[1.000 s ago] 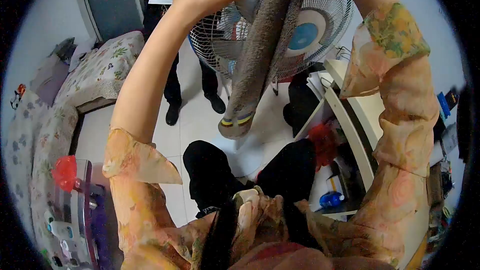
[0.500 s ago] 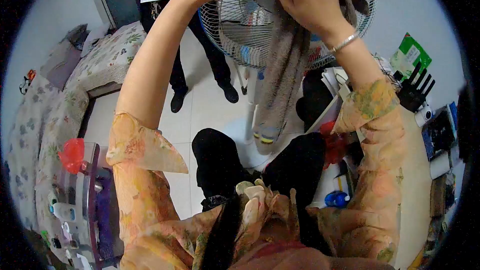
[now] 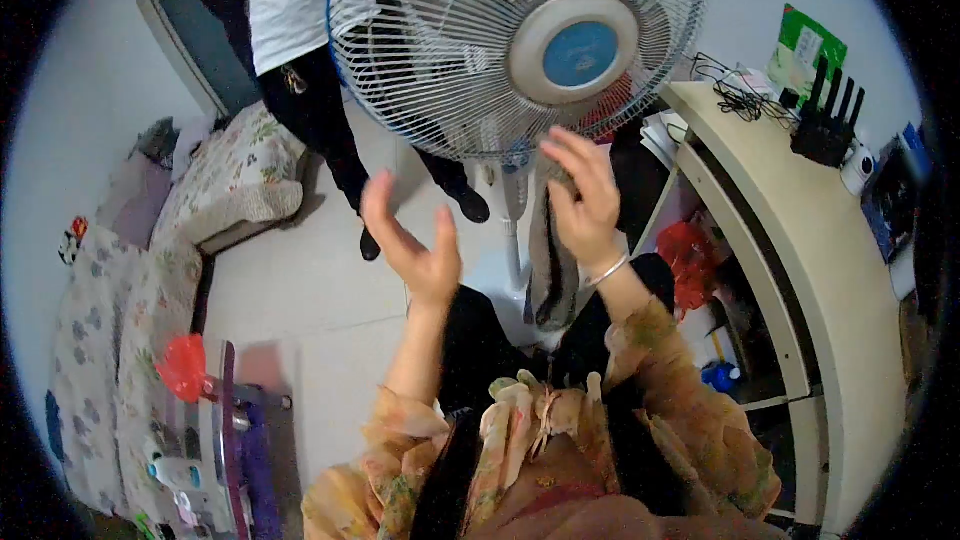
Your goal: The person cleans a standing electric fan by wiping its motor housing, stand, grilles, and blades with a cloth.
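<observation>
A pedestal fan point(image 3: 590, 52) with a wire cage and a blue hub stands in front of me. My left hand point(image 3: 415, 250) is raised below the cage, thumb and fingers apart, holding nothing. Just under the cage's lower edge, my right hand point(image 3: 583, 200) has its fingers spread and slightly curved. A grey-brown towel point(image 3: 555, 275) hangs in folds behind and below that hand, near the fan's pole and my knees. Its upper end is partly hidden by the hand, and I see no grip on it.
Someone in a white shirt point(image 3: 285, 0) stands behind the fan. A curved desk point(image 3: 800, 230) at right carries a black router point(image 3: 828, 130) and cables. A red plastic bag point(image 3: 685, 260) sits under it. At left are a floral-covered sofa point(image 3: 225, 165) and a small table point(image 3: 225, 420).
Both hands have come down from the fan and moved apart; they were gripping the towel against it. The towel hangs lower now, and the fan's front shows fully.
</observation>
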{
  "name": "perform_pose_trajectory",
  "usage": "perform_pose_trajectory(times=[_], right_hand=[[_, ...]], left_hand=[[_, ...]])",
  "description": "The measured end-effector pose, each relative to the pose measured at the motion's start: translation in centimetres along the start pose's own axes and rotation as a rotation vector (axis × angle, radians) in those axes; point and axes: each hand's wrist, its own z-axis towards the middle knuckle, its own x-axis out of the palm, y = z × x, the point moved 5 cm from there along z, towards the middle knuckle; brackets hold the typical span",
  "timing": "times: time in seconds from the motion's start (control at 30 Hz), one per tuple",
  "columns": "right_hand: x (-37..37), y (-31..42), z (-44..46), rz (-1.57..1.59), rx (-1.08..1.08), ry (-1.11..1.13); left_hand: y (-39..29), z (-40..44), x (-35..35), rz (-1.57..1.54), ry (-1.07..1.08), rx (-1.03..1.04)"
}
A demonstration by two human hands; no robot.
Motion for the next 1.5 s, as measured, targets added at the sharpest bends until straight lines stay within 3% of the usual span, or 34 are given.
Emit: perform_pose_trajectory(times=[0.07,0.13,0.23,0.33,0.43,0.73,0.93,1.07,1.1,1.17,1.27,1.33,1.4,1.5], right_hand=[[0.7,-0.4,-2.0,0.027,0.121,-0.049],[1.4,0.0,-3.3,0.115,0.228,-0.135],[2.1,0.3,-4.3,0.222,0.27,-0.111],[1.8,0.6,-4.8,0.24,0.28,-0.124],[1.1,0.5,-5.1,0.201,0.29,-0.121],[0.6,-3.1,-11.4,0.259,0.523,0.242],[0.0,-3.7,-17.5,0.25,0.56,0.362],[-3.7,-5.6,-17.3,-0.02,0.638,0.276],[-5.2,-5.8,-16.8,-0.018,0.546,0.125],[-8.2,-3.7,-12.7,-0.374,-0.038,-0.079],[-9.3,-9.7,-12.3,0.031,0.129,-0.307],[-6.0,-9.0,-6.7,-0.146,0.51,-0.048],[-5.7,-9.6,-7.7,-0.008,0.466,-0.16],[-4.4,-9.4,-8.7,-0.042,0.444,-0.141]], left_hand=[[-0.8,-3.4,0.8,-0.017,0.177,-0.085],[-0.8,-6.3,2.2,-0.214,0.288,-0.315],[-1.1,-9.2,4.8,-0.143,0.637,-0.447],[-1.1,-10.3,5.0,-0.319,0.642,-0.686],[-1.0,-10.6,4.8,-0.22,0.752,-0.825],[0.1,-14.5,5.6,-0.754,0.203,-1.503],[1.3,-16.7,5.3,-0.768,0.119,-1.599],[1.9,-16.7,4.7,-0.802,0.043,-1.59],[2.0,-16.4,4.4,-0.785,0.028,-1.596],[1.7,-15.8,4.3,-0.788,-0.009,-1.595],[2.3,-15.9,4.1,-0.822,0.0,-1.54],[2.7,-16.1,4.0,-0.752,-0.047,-1.555],[3.1,-16.4,3.9,-0.815,-0.027,-1.524],[4.2,-16.8,3.5,-0.807,-0.007,-1.499]])
